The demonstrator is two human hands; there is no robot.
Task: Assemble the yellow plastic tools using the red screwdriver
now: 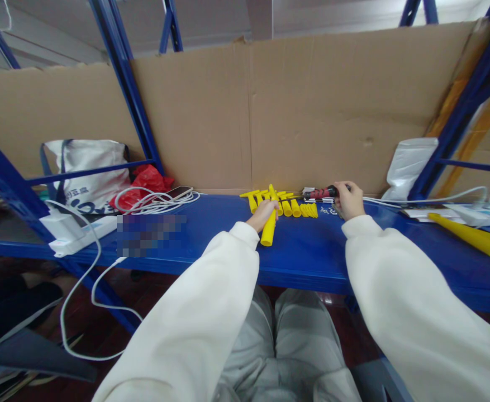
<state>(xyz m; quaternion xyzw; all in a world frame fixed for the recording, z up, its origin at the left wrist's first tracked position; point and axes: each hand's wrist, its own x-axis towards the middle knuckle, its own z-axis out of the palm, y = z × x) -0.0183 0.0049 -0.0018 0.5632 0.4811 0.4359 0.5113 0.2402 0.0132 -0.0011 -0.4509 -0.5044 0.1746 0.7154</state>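
My left hand (263, 215) is wrapped round a yellow tapered plastic piece (269, 231), its wide round end toward me. In my right hand (349, 199) is the handle end of a red and black screwdriver (320, 193). The thin shaft points left toward the yellow piece; I cannot make out whether its tip touches it. Behind my left hand, several similar yellow pieces (287, 207) lie in a row against the cardboard. Beside them sits a group of small yellow parts (309, 210). Tiny pale parts (327, 210) are scattered near my right hand.
A blue shelf top (223, 245) holds everything, with a cardboard wall (312, 111) behind. Left are a cloth bag (91, 167), a red plastic bag (146, 184), coiled white cable (156, 202) and a power strip (85, 233). Right are a white pouch (408, 167) and a yellow cone (475, 237).
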